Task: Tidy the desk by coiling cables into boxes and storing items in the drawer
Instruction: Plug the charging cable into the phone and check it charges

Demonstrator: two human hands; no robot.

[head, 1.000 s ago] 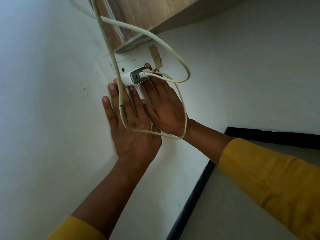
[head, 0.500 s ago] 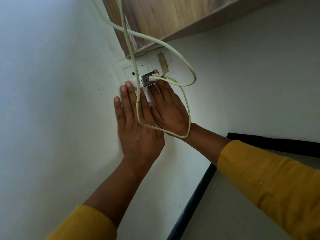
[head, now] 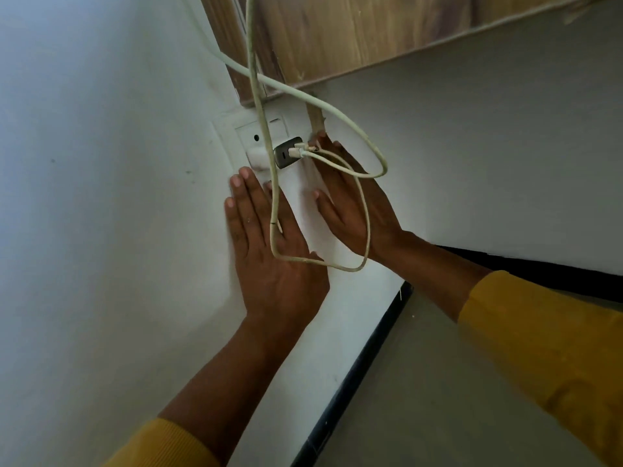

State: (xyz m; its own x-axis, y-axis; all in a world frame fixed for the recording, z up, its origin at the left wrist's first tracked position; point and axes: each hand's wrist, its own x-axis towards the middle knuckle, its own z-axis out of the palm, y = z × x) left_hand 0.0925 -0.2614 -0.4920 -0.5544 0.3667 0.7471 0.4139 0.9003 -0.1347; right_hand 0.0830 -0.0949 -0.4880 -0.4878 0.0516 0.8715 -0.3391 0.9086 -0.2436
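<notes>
a white charger (head: 261, 156) with a grey glossy end sits plugged in the smooth wall socket (head: 251, 136), under the wood-grain shelf (head: 337, 35). a thin pale cable (head: 365, 210) loops from it across both hands. the left hand (head: 273, 254) and right hand (head: 354, 203) lie flat below the charger, fingers straight, holding nothing.

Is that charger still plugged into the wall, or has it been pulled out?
Plugged in. The charger sits against the wall socket plate, with the white cable in its end. Neither hand grips it.
</notes>
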